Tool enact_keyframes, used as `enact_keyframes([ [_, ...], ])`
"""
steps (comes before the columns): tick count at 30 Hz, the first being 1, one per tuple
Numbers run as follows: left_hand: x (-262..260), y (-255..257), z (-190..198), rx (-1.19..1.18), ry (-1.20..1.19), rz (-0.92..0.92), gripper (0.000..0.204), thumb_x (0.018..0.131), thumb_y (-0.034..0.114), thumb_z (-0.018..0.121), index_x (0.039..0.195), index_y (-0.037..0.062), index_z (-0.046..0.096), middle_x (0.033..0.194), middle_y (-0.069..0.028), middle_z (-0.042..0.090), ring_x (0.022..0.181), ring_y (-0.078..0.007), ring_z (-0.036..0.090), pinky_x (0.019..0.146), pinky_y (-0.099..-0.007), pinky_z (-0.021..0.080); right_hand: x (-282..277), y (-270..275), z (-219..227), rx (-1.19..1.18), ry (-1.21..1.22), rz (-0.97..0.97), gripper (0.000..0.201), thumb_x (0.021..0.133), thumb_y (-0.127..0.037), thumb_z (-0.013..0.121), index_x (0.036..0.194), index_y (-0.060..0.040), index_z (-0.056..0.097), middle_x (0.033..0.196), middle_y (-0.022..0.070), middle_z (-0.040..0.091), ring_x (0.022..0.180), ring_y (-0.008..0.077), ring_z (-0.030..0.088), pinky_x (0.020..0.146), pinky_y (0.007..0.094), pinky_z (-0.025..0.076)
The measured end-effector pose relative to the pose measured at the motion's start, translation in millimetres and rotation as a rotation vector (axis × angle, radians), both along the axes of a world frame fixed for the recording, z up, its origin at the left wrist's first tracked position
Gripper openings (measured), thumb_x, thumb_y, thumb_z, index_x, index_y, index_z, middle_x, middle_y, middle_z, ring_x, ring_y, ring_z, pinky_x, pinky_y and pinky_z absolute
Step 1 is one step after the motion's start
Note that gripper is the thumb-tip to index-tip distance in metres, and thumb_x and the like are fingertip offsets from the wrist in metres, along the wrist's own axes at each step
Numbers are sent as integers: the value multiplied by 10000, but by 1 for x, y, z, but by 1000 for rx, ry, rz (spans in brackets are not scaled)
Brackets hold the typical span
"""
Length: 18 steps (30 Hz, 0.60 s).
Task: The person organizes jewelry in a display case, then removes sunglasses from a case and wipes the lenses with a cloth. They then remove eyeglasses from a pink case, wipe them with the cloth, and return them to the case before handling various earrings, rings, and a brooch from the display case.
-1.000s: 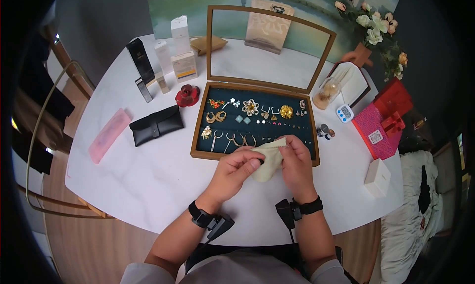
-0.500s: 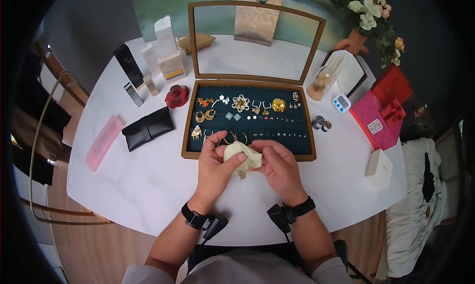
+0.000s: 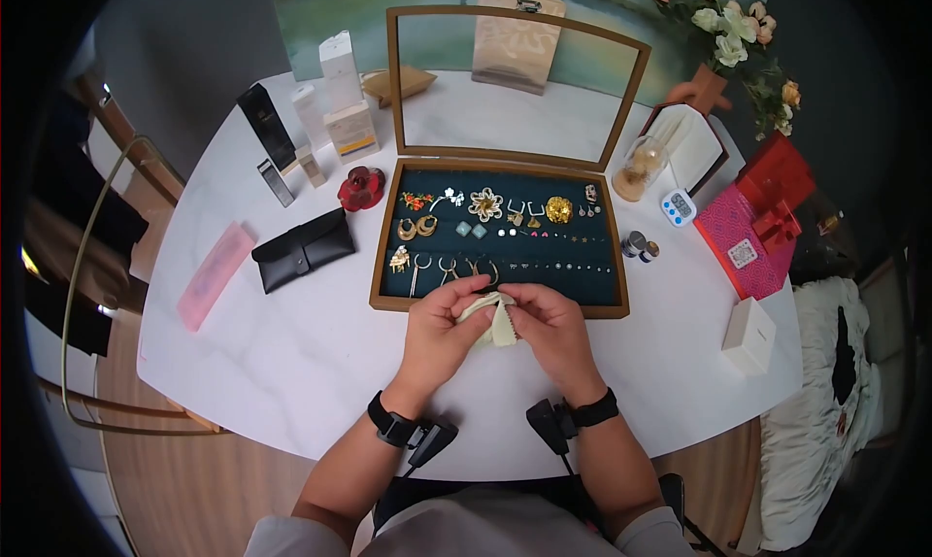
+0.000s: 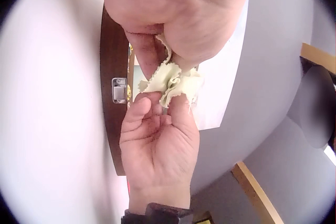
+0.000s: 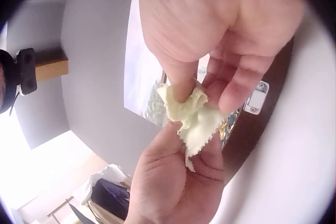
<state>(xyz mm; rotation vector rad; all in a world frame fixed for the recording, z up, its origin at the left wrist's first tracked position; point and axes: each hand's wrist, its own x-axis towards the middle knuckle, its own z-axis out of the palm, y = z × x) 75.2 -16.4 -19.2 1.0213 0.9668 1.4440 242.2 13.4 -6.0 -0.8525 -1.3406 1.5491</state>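
Note:
A small pale yellow-green cloth with a zigzag edge [image 3: 503,326] is bunched between both hands, just in front of the jewelry case [image 3: 500,310]. The left hand [image 3: 433,338] pinches one side of it between thumb and fingers; the right hand [image 3: 555,337] pinches the other side. Folds of the cloth [image 4: 164,79] stick out between the fingertips in the left wrist view. In the right wrist view the cloth [image 5: 202,127] hangs from the right thumb and fingers. Whether something lies inside the cloth is hidden. Earrings and brooches [image 3: 485,204] sit in rows on the case's dark green lining.
The case's glass lid [image 3: 393,81] stands raised. To the left are a black pouch [image 3: 304,251], a pink case [image 3: 216,275], a red flower-shaped item [image 3: 362,188] and several boxes. At the right are a timer [image 3: 679,207], an hourglass [image 3: 641,168], a pink bag [image 3: 728,246] and a white box [image 3: 748,337].
The hands have shifted the cloth about and drawn closer together around it; it is now more bunched than a second ago. The head view has swung slightly.

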Motion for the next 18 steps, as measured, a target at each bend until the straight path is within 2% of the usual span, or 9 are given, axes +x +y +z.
enact_keyframes([
  [2, -1, -1, -1, 3, 69, -3, 397, 925, -16, 644, 1313, -42, 562, 1081, -96, 725, 945, -100, 662, 832, -231, 523, -1, -1, 0, 6, -17, -15, 235, 952, -32, 634, 1183, 14, 635, 986, 28, 682, 817, 63, 631, 670, 210, 513],
  [4, -1, -1, -3, 5, -11, -96, 432, 958, -15, 570, 1382, -44, 493, 1137, -106, 709, 1002, -99, 645, 863, -236, 512, 2, 1, -4, 51, -74, -1, 230, 956, -43, 628, 1181, 8, 632, 990, 38, 681, 827, 67, 632, 678, 218, 524],
  [8, -3, 0, -2, 22, -137, -157, 426, 982, -1, 504, 1404, -40, 462, 1173, -101, 688, 1026, -107, 636, 882, -245, 508, 5, 4, -3, -12, -63, -40, 224, 964, -48, 613, 1178, 21, 615, 980, 49, 684, 830, 71, 636, 668, 228, 534],
  [11, -1, 1, 3, -18, -172, -117, 386, 991, 14, 484, 1374, -32, 487, 1168, -86, 673, 1002, -109, 638, 827, -244, 535, 2, 4, 2, -43, -11, -85, 218, 979, -72, 592, 1166, 40, 595, 951, 53, 682, 803, 77, 641, 647, 237, 542],
  [13, -2, 1, 6, -101, -96, -65, 346, 985, 14, 496, 1328, -20, 520, 1137, -72, 664, 953, -102, 640, 741, -240, 559, 2, 5, 0, -9, 34, -108, 232, 998, -113, 575, 1164, 48, 586, 912, 54, 675, 742, 83, 637, 607, 229, 534],
  [16, -4, 3, -4, -91, -40, -104, 306, 984, 27, 512, 1285, -10, 551, 1109, -62, 664, 923, -90, 636, 676, -234, 563, 7, 5, 4, -31, 6, -84, 240, 1019, -166, 553, 1138, 36, 607, 886, 52, 668, 695, 89, 627, 597, 224, 527],
  [18, -3, 1, -3, -97, -53, -113, 294, 986, 35, 516, 1273, -9, 560, 1094, -58, 665, 908, -90, 637, 675, -235, 563, 9, 4, 6, -70, -9, -80, 242, 1026, -179, 544, 1124, 30, 618, 877, 48, 666, 685, 87, 621, 594, 226, 523],
])
